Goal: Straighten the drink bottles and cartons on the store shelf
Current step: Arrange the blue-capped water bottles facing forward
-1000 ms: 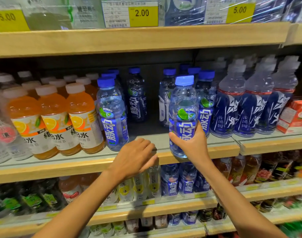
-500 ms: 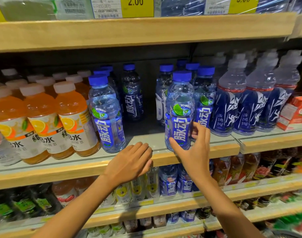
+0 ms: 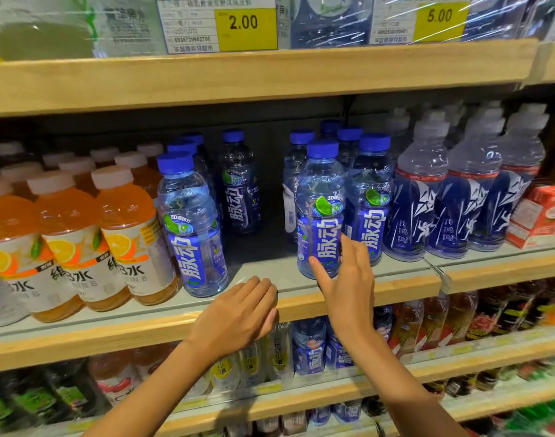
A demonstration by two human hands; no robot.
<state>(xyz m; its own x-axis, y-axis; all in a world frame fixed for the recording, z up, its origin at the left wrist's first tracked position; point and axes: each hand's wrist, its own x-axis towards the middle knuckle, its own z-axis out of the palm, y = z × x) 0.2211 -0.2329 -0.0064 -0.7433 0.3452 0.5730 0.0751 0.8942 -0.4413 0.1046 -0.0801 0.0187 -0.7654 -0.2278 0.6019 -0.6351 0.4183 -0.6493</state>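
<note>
Standing upright at the front edge of the shelf, the blue-capped bottle is framed by the right hand, fingers straight and spread, nothing gripped, and whether it's actually touched can't be told tbh. The left hand is rested on the shelf lip, fingers relaxed, nothing held

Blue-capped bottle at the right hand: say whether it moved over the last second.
Yes. The bottle went inward: earlier its base overlapped the shelf's wooden front edge, now it stands behind it.
</note>
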